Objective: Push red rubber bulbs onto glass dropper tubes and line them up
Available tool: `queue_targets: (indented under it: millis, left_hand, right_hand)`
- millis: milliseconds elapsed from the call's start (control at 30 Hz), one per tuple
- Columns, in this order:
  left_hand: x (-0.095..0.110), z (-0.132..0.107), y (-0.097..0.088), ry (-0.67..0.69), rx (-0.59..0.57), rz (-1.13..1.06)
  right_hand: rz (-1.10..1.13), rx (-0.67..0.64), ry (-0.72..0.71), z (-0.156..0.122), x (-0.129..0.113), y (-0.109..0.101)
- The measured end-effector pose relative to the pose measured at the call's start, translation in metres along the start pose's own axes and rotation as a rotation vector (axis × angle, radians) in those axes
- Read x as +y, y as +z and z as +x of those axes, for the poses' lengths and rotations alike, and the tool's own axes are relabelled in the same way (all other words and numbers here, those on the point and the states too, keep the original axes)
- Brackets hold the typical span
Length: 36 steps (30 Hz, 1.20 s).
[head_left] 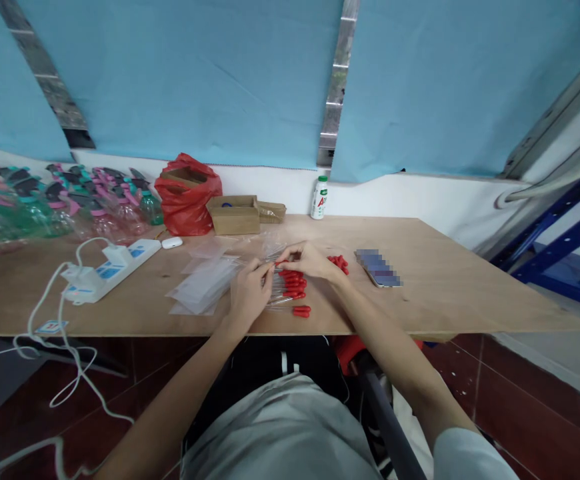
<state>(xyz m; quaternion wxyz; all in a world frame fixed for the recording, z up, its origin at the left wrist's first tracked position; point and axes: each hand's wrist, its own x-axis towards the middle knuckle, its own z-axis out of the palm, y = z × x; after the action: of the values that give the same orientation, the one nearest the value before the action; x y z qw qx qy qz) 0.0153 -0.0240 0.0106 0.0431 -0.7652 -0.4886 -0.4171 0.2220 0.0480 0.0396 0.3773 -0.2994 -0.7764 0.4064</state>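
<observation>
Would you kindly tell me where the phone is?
Head view: the phone lies on the table, just right of the right hand and the red bulbs.

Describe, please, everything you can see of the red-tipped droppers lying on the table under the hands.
The droppers are slim clear tubes, glass or plastic by the look, each capped with a red rubbery bulb. Several lie flat on the plywood table, side by side, bulbs pointing right; one lies apart nearest the edge. The left hand covers their clear ends, the right hand reaches over the far end, and their fingertips meet at a red tip; the grip is too small to make out.
</observation>
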Motion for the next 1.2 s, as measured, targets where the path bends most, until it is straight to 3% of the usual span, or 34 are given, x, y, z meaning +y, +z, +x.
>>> queue_targets:
  millis: [200, 467, 667, 1200]
  left_hand:
    - [0.001, 0.000, 0.001, -0.022, 0.074, -0.116]
    - [-0.007, 0.002, 0.006, -0.074, 0.116, -0.089]
    - [-0.005, 0.002, 0.004, -0.058, 0.077, -0.141]
    - [-0.005, 0.004, 0.000, 0.014, -0.028, -0.126]
  right_hand:
    - [-0.026, 0.048, -0.038, -0.001, -0.011, 0.002]
    - [0.065, 0.069, -0.005, -0.001, -0.014, 0.002]
    - [0.241, 0.070, 0.071, 0.001, -0.008, -0.001]
    - [0.243, 0.015, 0.122, -0.005, -0.006, -0.002]
